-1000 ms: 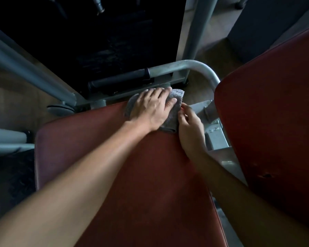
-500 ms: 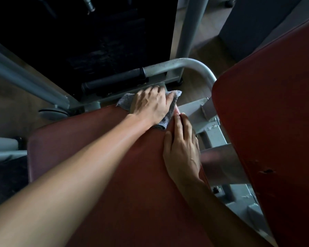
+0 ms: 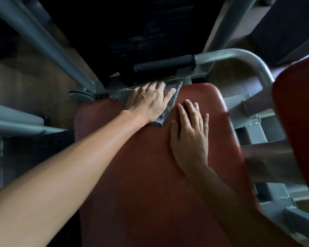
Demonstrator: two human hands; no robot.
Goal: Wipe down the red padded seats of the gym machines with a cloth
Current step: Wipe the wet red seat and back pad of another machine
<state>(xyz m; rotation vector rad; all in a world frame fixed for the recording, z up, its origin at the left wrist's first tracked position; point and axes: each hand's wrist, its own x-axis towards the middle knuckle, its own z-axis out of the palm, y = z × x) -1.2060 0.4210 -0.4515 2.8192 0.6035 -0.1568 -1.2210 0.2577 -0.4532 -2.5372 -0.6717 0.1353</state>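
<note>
Cloth (image 3: 173, 102): grey, folded, lying on the far left corner of the red padded seat (image 3: 150, 175), its far edge at the seat's rim. I see the left hand (image 3: 148, 100) flat on top of it, palm down, fingers close together and pressing, thumb out toward the right; nothing is pinched. The right hand (image 3: 191, 132) rests palm down on bare seat just beside the cloth, fingers straight and slightly spread, holding nothing. Both forearms are bare and reach in from the near edge. Beyond the seat, a black foam grip (image 3: 164, 65) sits on a bent grey frame tube (image 3: 239, 56). A second red pad (image 3: 300, 122) stands at the right edge, apart from the seat. Wooden floor (image 3: 25, 82) shows at left.
</note>
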